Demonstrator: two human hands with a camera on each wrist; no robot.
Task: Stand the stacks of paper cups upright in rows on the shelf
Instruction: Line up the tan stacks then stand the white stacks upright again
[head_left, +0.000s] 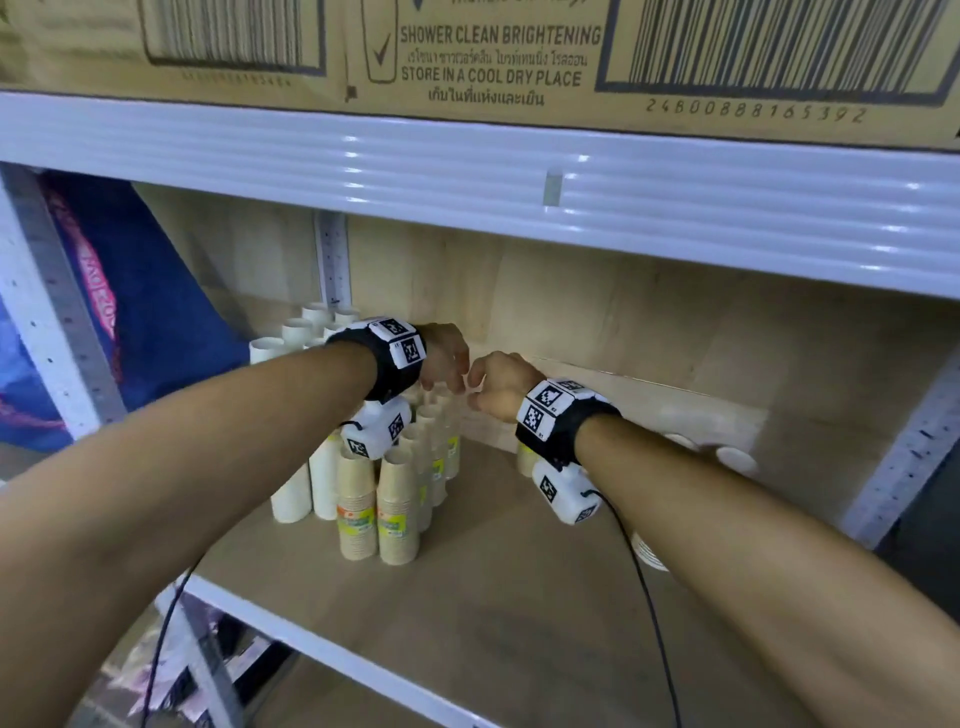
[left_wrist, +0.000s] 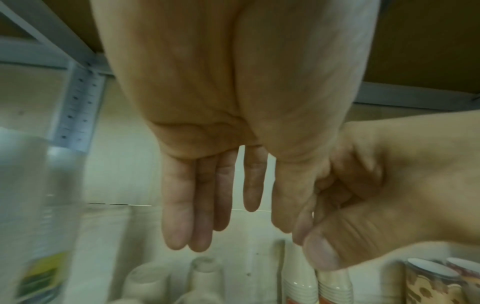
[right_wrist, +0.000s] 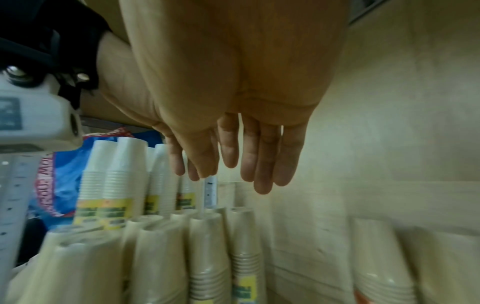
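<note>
Upright stacks of paper cups stand in rows at the left of the wooden shelf (head_left: 493, 597): white stacks (head_left: 291, 488) behind and left, brown stacks with yellow labels (head_left: 397, 512) in front. Both hands hover close together just above the far end of these rows. My left hand (head_left: 447, 364) hangs with straight fingers (left_wrist: 179, 205) and holds nothing. My right hand (head_left: 496, 384) is loosely curled and empty, its fingers (right_wrist: 246, 160) relaxed above the brown stacks (right_wrist: 207, 257). Its thumb (left_wrist: 322, 253) sits just over the top of one stack (left_wrist: 335, 286).
More cup stacks (head_left: 735, 460) lie at the right behind my right arm, with one (head_left: 649, 551) under the forearm. A cardboard box (head_left: 493, 57) sits on the upper shelf (head_left: 467, 171), low overhead. A blue bag (head_left: 145, 312) fills the left bay. Metal uprights (head_left: 909, 457) flank the shelf.
</note>
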